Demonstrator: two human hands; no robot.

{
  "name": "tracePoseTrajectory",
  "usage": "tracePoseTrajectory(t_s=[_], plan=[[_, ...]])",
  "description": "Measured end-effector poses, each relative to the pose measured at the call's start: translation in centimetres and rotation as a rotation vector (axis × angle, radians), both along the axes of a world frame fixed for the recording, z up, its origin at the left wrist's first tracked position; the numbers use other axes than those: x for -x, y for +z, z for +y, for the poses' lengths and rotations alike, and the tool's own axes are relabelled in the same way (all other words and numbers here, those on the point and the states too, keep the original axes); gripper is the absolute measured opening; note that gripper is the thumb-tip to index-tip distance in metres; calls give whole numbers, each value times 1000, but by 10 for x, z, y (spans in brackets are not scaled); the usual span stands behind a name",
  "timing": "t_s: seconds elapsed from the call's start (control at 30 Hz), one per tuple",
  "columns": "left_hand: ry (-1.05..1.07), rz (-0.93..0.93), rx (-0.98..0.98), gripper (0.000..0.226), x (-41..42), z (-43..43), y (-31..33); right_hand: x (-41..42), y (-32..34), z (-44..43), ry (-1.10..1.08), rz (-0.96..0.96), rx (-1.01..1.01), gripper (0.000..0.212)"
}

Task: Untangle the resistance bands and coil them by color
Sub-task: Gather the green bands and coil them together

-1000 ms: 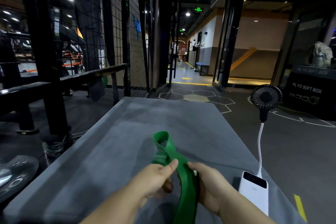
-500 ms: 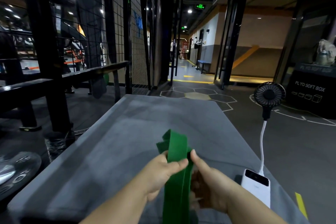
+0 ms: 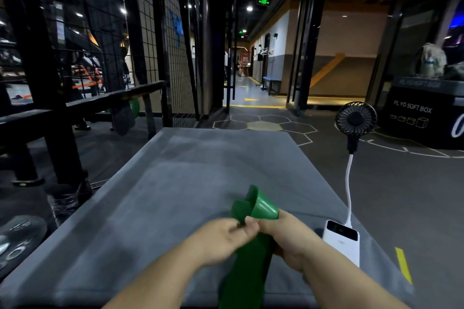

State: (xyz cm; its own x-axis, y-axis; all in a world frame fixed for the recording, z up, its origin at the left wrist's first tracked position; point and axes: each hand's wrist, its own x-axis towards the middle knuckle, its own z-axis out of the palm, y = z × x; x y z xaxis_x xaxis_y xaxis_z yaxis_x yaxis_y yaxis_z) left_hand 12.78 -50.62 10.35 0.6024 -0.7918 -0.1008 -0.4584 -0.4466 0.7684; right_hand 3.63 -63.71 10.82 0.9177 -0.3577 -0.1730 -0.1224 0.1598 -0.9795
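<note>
Coiling is judged to be the step in hand: the green band [image 3: 261, 207] is held up just left of the power bank [image 3: 341, 241], above the grey worktop [image 3: 175, 183]. Its upper end is folded over into a short loop or first turn. The rest hangs down flat between the forearms and out of the bottom of the view.

The band is pinched between thumb and fingertips of the left hand [image 3: 226, 236], at the base of the fold. The right hand [image 3: 291, 238], on the side nearer the power bank, is curled round the band just below the fold. The two hands are nearly touching.

No knot or crossing is seen in the visible length, so untangling of this band looks done. What lies below the frame edge cannot be told. No other band colour is in view.

Next move, as judged:
- The fold should be kept pinned by one hand while the hanging length is fed up and wrapped round it by the other.
- Turns should be laid flat, edge on edge, since a twist would be locked in.
- Tension should be kept light, as rubber springs open once released.
- The finished coil can be set down left of the power bank, clear of the fan [image 3: 356, 118] cable.
</note>
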Motion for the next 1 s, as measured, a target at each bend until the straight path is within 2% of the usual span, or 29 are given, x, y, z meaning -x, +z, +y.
tracePoseTrajectory(t_s=[0.07,0.13,0.17,0.23,0.3,0.33,0.4,0.47,0.57,0.7,0.77,0.87,1.0], plan=[[224,234,114,61,-16,3,-4,3,3,-1,73,-16,36,38],[402,372,166,73,-31,6,-11,4,4,-2,143,-46,57,52],[413,469,175,75,-34,8,-13,5,5,-2,174,-74,54,55],[318,855,227,72,-32,11,-14,5,5,-1,233,-137,49,58],[199,1227,377,65,-26,10,-7,6,5,-1,295,-200,20,59],[168,1313,468,59,-23,9,-4,7,6,-1,325,-224,-1,57],[225,1325,653,49,-24,8,0,7,9,-5,368,-233,-32,50],[352,1326,849,51,-32,10,5,7,10,-11,360,-181,-27,48],[365,1380,1047,55,-48,24,13,5,6,-20,323,-96,24,72],[317,1293,1048,32,-54,32,18,6,5,-23,259,-90,-1,70],[391,1250,1058,16,-56,33,16,7,6,-24,246,-96,-31,72],[523,1182,1090,10,-61,32,12,7,6,-24,231,-84,-50,76],[676,766,1038,23,-71,34,12,6,3,-25,206,-62,-101,78]])
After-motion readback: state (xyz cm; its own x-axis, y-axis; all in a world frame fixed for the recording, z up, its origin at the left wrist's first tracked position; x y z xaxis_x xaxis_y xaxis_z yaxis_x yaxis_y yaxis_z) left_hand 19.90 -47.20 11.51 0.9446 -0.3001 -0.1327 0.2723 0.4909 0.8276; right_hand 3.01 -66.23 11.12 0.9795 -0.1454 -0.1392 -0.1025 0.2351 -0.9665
